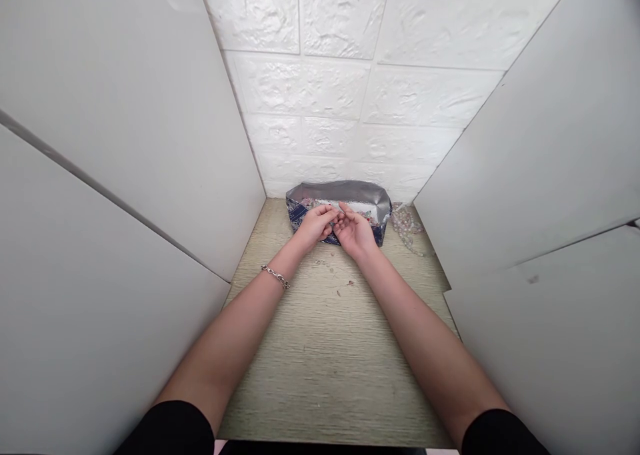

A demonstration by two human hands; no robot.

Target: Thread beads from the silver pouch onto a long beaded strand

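My left hand [315,227] and my right hand [354,234] meet at the fingertips, just in front of an open foil-lined pouch [339,194] with a navy patterned outside. Both hands overlap the pouch's front edge. The right palm faces up with curled fingers, and the left fingers bend toward it. Anything small between them is hidden. Multicoloured beads show inside the pouch. A loose strand of pale beads [407,227] lies to the right of the pouch, beyond my right hand's reach point. A chain bracelet [276,276] circles my left wrist.
A pale wood-grain board [330,368] lies under my arms, with several tiny bits [326,265] scattered near my hands. Smooth white panels [110,135] stand on both sides. A white brick-textured wall [330,88] closes the back.
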